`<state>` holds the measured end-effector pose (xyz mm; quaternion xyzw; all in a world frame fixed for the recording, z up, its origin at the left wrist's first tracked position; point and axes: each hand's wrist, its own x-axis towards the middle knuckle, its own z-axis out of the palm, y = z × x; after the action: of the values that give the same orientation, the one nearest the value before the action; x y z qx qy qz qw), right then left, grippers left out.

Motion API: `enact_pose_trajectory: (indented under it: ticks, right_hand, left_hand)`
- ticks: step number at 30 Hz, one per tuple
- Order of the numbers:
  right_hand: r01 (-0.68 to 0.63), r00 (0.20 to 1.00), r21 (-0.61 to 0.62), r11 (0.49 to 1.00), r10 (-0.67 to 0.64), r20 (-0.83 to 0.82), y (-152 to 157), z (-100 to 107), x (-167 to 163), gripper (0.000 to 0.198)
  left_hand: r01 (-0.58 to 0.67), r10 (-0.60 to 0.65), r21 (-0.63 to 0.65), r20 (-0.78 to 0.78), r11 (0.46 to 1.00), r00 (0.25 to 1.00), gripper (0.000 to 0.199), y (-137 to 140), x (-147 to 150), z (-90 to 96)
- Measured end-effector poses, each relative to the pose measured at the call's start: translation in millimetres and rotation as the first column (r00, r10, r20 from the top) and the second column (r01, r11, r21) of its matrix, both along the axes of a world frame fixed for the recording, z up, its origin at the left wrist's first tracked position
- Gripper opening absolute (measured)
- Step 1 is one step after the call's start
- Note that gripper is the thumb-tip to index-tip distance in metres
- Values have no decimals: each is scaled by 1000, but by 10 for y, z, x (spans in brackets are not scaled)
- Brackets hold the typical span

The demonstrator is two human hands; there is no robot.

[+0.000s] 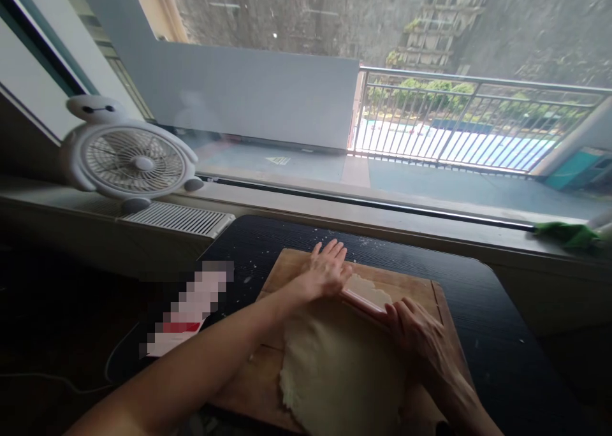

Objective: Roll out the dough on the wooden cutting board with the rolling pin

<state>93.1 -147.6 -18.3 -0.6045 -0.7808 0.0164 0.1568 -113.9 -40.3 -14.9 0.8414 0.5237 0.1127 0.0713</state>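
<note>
A large, thin sheet of dough (342, 366) with a ragged edge covers much of a wooden cutting board (275, 289). Across its far part lies a slim pinkish rolling pin (366, 302), with a strip of dough showing beyond it. My left hand (329, 269) rests over the pin's left end, fingers stretched out and pointing away from me. At the other end, my right hand (414, 326) has its fingers curled round the pin. Both hands hide the pin's ends, and the near edge of the dough runs out of view.
The board sits on a dark table (497, 321) dusted with flour specks. A blurred pink-and-red item (189, 312) lies at the left. A white fan (138, 162) stands on the ledge by the window, and a green cloth (567, 233) lies at the right sill.
</note>
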Motion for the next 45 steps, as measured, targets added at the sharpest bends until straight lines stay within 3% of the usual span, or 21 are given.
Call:
enact_pose_trajectory:
  ticks: [4,10,12,18,21,27,29,31,36,38,40,45]
  right_hand:
    - [53,998,20,998,-54,15,54,25,33,32]
    - [-96,995,18,995,96,27,-247,-13,26,26]
    - [-112,994,12,994,112,10,-249,-5,41,25]
    - [-82,996,37,996,81,35,38,84,83,28]
    - [-131,988,68,989,125,86,-49,57,72,28]
    - [-235,965,173,956,208,162,-470,-138,-12,39]
    - [-258,959,179,949,229,170,-487,-152,-19,41]
    - [-266,954,159,951,237,182,-419,-128,4,42]
    - [-155,974,155,976,125,186,-208,-38,98,44]
    - [-178,971,155,972,148,190,-240,-60,93,48]
    - [-205,968,197,959,169,185,-347,-132,50,51]
    - [-227,967,247,942,187,172,-599,-267,-103,51]
  left_hand:
    - [-38,37,-28,-9,999,999,57,189,58,25]
    - [162,-161,42,-21,986,987,52,-486,-322,32]
    - [175,-174,54,-26,983,984,51,-530,-361,41]
    - [58,-58,116,-4,992,998,49,189,85,71]
    - [36,-38,116,8,993,999,49,295,172,80]
    - [220,-218,90,-36,971,975,50,-412,-383,48]
    - [232,-229,86,-45,969,972,52,-509,-468,49]
    - [205,-202,94,-42,974,979,51,-403,-374,40]
    - [103,-102,19,-26,995,994,57,239,240,19]
    - [102,-102,-10,-24,995,994,59,310,325,35]
    - [123,-123,-1,-19,992,992,56,172,217,51]
    - [228,-228,-2,-19,974,973,51,-510,-388,91]
